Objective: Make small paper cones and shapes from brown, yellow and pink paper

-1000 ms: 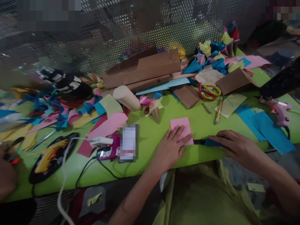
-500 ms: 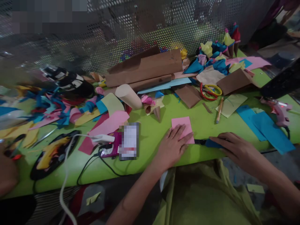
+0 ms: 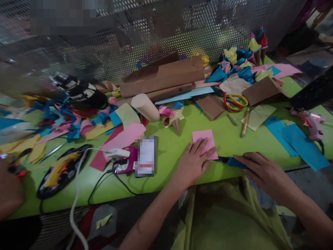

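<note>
The pink paper lay flat on the green tabletop, a little in from the near edge and to the right of the middle. Its long side seemed to run from the near edge toward the far edge, but part of it was covered. The left hand was closest to it. That hand lay palm down over the near left corner of the paper, with its fingers spread a bit.

A thin dark tool with a blue end lay off the paper's near right corner. It pointed sideways, almost in line with the near edge, so it ran across the way the paper ran. Its dark end touched the paper or almost did; I could not tell which. The right hand was at the other end. Its fingers were close together and seemed to pinch the blue part, though the thumb was hard to see.

Farther toward the far edge lay a pencil and some scissors with red and yellow handles.
</note>
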{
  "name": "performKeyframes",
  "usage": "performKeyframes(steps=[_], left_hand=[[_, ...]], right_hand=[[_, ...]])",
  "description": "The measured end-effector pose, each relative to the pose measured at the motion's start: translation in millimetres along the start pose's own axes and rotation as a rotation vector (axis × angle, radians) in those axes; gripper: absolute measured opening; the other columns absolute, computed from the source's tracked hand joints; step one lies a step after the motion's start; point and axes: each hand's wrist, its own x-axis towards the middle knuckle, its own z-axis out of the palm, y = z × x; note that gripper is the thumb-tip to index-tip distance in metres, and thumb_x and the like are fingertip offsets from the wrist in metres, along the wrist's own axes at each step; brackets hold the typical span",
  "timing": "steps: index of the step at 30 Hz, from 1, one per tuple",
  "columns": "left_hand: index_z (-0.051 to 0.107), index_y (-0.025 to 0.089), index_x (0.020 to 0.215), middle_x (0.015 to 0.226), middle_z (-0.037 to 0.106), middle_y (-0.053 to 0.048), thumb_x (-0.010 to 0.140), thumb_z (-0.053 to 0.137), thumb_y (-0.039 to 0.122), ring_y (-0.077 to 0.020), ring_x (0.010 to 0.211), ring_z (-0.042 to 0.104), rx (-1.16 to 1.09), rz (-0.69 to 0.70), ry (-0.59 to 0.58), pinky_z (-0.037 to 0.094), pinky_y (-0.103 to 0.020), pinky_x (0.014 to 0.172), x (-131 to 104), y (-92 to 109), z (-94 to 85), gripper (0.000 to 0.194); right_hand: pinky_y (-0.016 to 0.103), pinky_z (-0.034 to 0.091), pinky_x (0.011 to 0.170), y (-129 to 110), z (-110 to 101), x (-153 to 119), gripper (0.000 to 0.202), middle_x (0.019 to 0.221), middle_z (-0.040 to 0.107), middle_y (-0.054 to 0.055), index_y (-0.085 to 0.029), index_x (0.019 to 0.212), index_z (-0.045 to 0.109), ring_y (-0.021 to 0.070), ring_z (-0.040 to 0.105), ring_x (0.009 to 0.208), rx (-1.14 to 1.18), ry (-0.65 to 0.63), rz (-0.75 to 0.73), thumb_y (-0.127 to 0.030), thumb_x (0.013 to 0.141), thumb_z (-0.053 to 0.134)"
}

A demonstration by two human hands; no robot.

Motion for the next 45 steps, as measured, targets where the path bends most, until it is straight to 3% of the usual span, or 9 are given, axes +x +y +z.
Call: performKeyframes(steps=[8, 11, 14, 20, 33, 45], left_hand=[[0.031, 0.034, 0.159, 0.170, 0.022, -0.001, 0.106, 0.033, 0.044, -0.0247, 0.156, 0.020, -0.065, 0.007, -0.004, 0.024, -0.049, 0.124, 0, -1, -7.4, 0.053], [0.030, 0.033, 0.159, 0.166, 0.031, 0.001, 0.107, 0.030, 0.036, -0.0196, 0.154, 0.027, -0.104, 0.047, -0.027, 0.029, -0.043, 0.122, 3, -12, -15.2, 0.052], [0.030, 0.040, 0.158, 0.163, 0.037, 0.006, 0.108, 0.029, 0.034, -0.0179, 0.149, 0.036, -0.129, 0.101, -0.051, 0.037, -0.040, 0.114, 7, -28, -18.2, 0.050], [0.024, 0.046, 0.157, 0.167, 0.024, 0.010, 0.108, 0.027, 0.043, -0.0212, 0.156, 0.021, -0.087, 0.106, -0.036, 0.025, -0.052, 0.121, 9, -39, -10.2, 0.049], [0.015, 0.046, 0.159, 0.168, 0.021, 0.008, 0.108, 0.025, 0.045, -0.0240, 0.157, 0.018, -0.058, 0.061, -0.061, 0.019, -0.060, 0.124, 6, -30, -6.1, 0.052], [0.019, 0.039, 0.161, 0.170, 0.018, 0.003, 0.108, 0.030, 0.041, -0.0240, 0.157, 0.017, -0.086, 0.011, -0.025, 0.022, -0.054, 0.124, -7, -45, -18.8, 0.054]], right_hand=[[0.048, 0.058, 0.088, -18, 8, 4, 0.044, 0.119, 0.066, 0.014, -0.023, 0.143, 0.057, 0.0301, 0.064, 0.105, -0.032, 0.031, 0.002, -0.022, 0.102, 0.042], [0.048, 0.058, 0.085, -17, 9, 4, 0.044, 0.119, 0.065, 0.015, -0.022, 0.143, 0.058, 0.0308, 0.064, 0.105, -0.025, 0.012, 0.018, -0.025, 0.103, 0.042], [0.048, 0.057, 0.086, -14, 9, 2, 0.043, 0.121, 0.064, 0.015, -0.024, 0.143, 0.058, 0.0311, 0.063, 0.105, -0.010, 0.003, 0.029, -0.026, 0.103, 0.042], [0.048, 0.058, 0.088, -15, 13, -2, 0.043, 0.121, 0.063, 0.014, -0.025, 0.143, 0.057, 0.0303, 0.063, 0.106, -0.010, 0.023, 0.028, -0.027, 0.104, 0.041], [0.051, 0.058, 0.087, -27, 14, -2, 0.042, 0.119, 0.063, 0.015, -0.022, 0.142, 0.058, 0.0313, 0.064, 0.104, -0.022, 0.027, 0.045, -0.030, 0.104, 0.041], [0.049, 0.059, 0.084, -25, 13, 0, 0.043, 0.120, 0.064, 0.015, -0.025, 0.143, 0.057, 0.0318, 0.065, 0.103, -0.058, 0.026, 0.040, -0.033, 0.104, 0.039]])
